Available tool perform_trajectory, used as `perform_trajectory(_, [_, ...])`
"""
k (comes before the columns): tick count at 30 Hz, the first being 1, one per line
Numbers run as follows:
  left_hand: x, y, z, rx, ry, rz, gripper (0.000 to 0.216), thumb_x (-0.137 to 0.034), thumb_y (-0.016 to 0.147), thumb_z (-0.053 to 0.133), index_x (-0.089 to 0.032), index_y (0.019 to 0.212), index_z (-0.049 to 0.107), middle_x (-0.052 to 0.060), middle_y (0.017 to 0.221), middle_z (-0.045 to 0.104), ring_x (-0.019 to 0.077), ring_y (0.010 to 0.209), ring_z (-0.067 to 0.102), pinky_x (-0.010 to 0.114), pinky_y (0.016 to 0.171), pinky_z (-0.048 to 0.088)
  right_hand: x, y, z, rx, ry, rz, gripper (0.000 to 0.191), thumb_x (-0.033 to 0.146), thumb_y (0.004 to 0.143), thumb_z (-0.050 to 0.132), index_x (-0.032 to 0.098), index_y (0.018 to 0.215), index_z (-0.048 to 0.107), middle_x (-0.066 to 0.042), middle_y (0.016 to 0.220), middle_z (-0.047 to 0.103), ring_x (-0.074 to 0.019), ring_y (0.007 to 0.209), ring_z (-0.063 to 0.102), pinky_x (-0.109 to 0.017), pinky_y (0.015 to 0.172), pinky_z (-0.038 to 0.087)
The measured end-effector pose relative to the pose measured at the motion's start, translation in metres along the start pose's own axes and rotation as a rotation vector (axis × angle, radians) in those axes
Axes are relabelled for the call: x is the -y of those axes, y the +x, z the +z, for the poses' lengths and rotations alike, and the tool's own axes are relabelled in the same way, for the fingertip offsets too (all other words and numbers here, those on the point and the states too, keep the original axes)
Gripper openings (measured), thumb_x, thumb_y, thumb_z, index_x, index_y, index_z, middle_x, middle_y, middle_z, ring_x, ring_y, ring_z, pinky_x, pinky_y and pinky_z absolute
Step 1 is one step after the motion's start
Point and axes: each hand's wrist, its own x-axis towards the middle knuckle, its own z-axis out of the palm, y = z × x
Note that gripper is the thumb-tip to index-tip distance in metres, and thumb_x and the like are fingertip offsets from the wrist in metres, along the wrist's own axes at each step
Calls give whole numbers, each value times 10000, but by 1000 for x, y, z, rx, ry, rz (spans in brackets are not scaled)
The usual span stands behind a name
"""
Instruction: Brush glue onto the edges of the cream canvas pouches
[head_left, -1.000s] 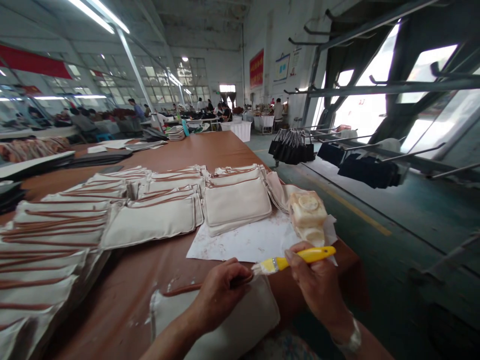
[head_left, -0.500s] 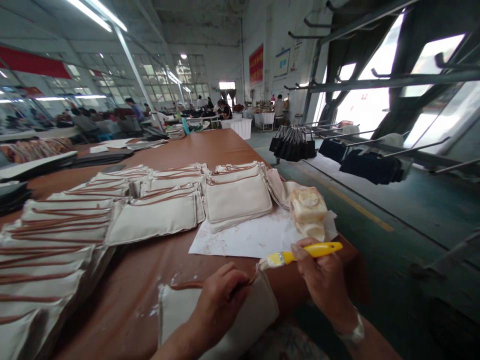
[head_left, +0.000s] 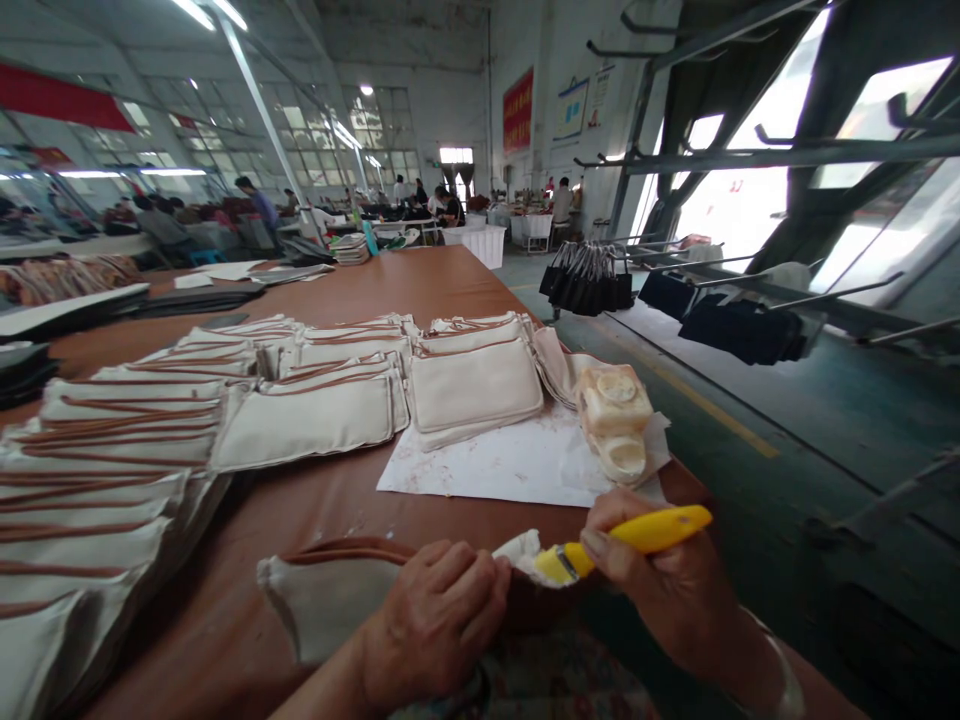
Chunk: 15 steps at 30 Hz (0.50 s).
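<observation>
My left hand (head_left: 435, 620) is closed over a cream canvas pouch (head_left: 322, 600) with a brown rim, holding it at the near edge of the brown table (head_left: 420, 290). My right hand (head_left: 660, 590) grips a yellow-handled brush (head_left: 637, 535); its white bristles touch the pouch's right end. Just beyond lies a white paper sheet (head_left: 495, 465), spotted with stains. A cream glue-smeared container (head_left: 615, 415) stands on its right side.
Rows of finished cream pouches (head_left: 315, 410) with brown trim cover the table to the left and ahead. Dark bags (head_left: 589, 285) hang on a rack to the right, over a green floor. Other people work at tables far back.
The pouch has been lifted and turned, so its brown rim now faces up at the table edge. The brush has come down and nearer, against the pouch's right end.
</observation>
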Motion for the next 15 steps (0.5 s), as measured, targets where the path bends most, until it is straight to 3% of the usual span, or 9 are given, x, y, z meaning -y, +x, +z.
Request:
perform_trajectory(2, [1,0,-1,-8,10,-1,244,-130,1014,407,-59,1058,636,88,815,664,171,641,541,324,536,394,5,-1,-7,35,-53,-19,266,315,1011,566,209,769,596,9,664,509,-133,593,486,-239,555,413])
perform_trajectory(5, [0,-2,-1,-10,7,11,238,-112,1002,423,-39,1076,638,90,840,672,169,646,542,323,539,401,11,0,-14,-75,-106,-82,260,281,1016,555,204,770,594,3,686,511,-136,617,485,-237,576,419])
perform_trajectory(7, [-1,-4,0,-10,-2,22,243,-103,998,420,-34,1087,636,92,850,672,171,659,545,322,548,405,12,1,-10,-151,-106,-117,225,259,1021,536,203,816,610,4,709,525,-131,633,498,-226,588,423])
perform_trajectory(9, [-2,-6,3,-4,-5,9,239,-101,994,424,-43,1099,631,95,866,671,171,666,540,319,558,402,12,2,-2,-109,-95,-115,213,260,1024,523,204,838,609,9,721,543,-122,634,515,-219,592,424])
perform_trajectory(12, [-1,-12,11,19,-24,-92,201,-128,992,463,-89,1118,615,77,859,657,175,678,528,316,591,400,9,1,4,44,-105,-87,264,277,1026,511,205,779,572,20,670,526,-111,588,512,-213,570,420])
perform_trajectory(15, [7,-23,18,52,-127,-314,119,-216,1014,518,-172,1100,588,39,854,636,178,731,546,302,662,415,3,-4,-7,-76,-171,-83,258,298,1013,534,214,776,591,14,662,531,-120,577,524,-198,548,445])
